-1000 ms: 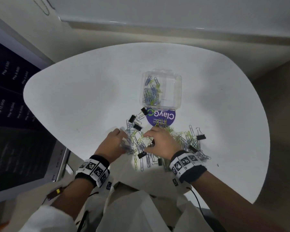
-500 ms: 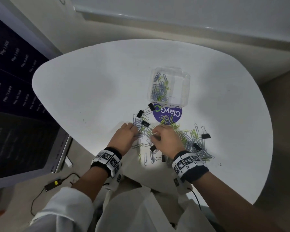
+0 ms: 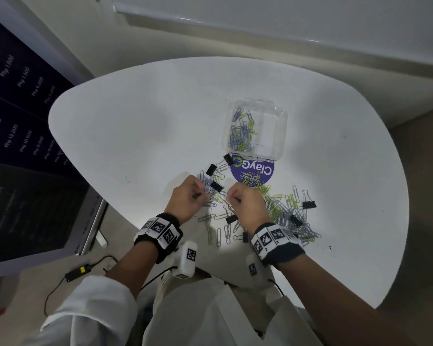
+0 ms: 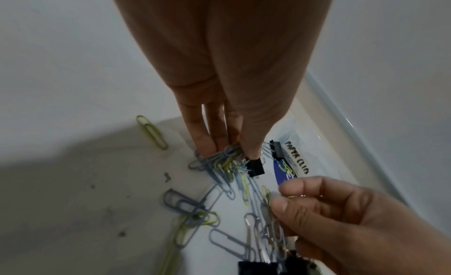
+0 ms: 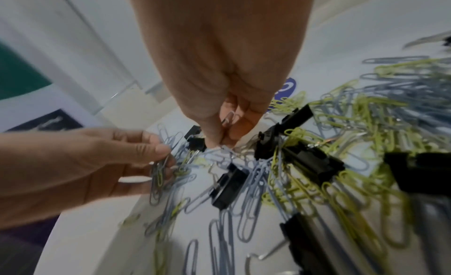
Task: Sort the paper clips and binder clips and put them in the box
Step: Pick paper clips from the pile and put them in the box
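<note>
1. Both my hands are now closer together than a moment ago, over the near part of the pile of paper clips [image 3: 280, 213] on the worktop [image 3: 140, 136]. My left hand [image 3: 188, 198] holds a small bunch of grey and yellow-green paper clips [image 4: 219, 159] between the thumb and the curled fingers, a bit higher over the pile than one second ago.

2. My right hand [image 3: 248, 203] is curled too, and its fingers [image 5: 234, 124] pinch one silver clip [image 5: 229, 118]. Half a second ago it was lying lower on the pile, so I think it has just picked this clip out.

3. For the task this means, in my judgement, that I am gathering paper clips and leaving the black binder clips [image 3: 216, 186] behind. Nothing goes to the box in this moment.

4. Clear plastic box [image 3: 278, 113] stands open on the far side of the pile, well apart from my hands. Its left part already holds many grey and yellow-green paper clips [image 3: 241, 136]. Its right part looks empty of clips, but I cannot tell if a wall divides the two parts.

5. No binder clip is visible in the box. Several lie on the worktop among the loose clips, one just beside the round purple sticker [image 3: 258, 171] in front of the box. Most of the sorting is, I judge, still to do.
</note>
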A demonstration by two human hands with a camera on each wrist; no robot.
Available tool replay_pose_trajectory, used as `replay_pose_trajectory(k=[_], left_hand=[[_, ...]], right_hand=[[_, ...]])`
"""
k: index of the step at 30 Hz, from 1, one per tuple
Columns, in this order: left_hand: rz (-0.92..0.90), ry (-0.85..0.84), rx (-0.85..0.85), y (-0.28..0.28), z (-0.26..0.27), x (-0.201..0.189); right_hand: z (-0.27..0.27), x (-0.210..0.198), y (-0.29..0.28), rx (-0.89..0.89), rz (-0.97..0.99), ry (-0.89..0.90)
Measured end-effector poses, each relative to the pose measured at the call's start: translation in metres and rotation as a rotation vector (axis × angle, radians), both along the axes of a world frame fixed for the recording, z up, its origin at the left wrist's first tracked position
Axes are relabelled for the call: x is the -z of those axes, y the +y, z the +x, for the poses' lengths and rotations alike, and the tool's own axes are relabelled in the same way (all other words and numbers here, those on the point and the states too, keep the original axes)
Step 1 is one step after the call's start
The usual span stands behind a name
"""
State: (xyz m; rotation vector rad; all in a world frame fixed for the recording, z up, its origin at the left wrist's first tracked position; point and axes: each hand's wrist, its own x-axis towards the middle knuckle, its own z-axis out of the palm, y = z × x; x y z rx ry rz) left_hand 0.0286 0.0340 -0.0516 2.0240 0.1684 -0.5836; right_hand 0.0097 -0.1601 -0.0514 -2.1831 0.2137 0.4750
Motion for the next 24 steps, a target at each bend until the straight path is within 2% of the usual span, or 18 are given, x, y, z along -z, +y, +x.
replay_pose_trajectory(k=[5, 7, 10, 13, 16, 20, 24], left_hand=[[-0.228, 0.176, -0.138, -0.004, 0.003, -0.001], [-0.336, 0.279, -0.251, -0.007, 0.004, -0.005], [-0.502, 0.411, -0.418, -0.012, 0.008, -0.014], [-0.585, 0.429, -0.529, -0.012, 0.010, -0.019], [-0.530, 0.412, -0.580, -0.009, 0.011, -0.018], [-0.235, 0.274, -0.413, -0.003, 0.007, -0.003], [-0.223, 0.262, -0.440, -0.002, 0.007, 0.003]], right_hand=[[0.006, -0.005, -0.011, 0.132, 0.210, 0.122], [0.008, -0.006, -0.012, 0.169, 0.242, 0.168], [0.009, -0.009, -0.010, 0.138, 0.160, 0.127], [0.010, -0.007, -0.004, 0.038, 0.035, 0.028], [0.010, -0.002, 0.002, -0.105, -0.117, 0.008], [0.008, 0.002, 0.007, -0.164, -0.232, -0.053], [0.007, 0.008, 0.005, -0.206, -0.308, -0.118]])
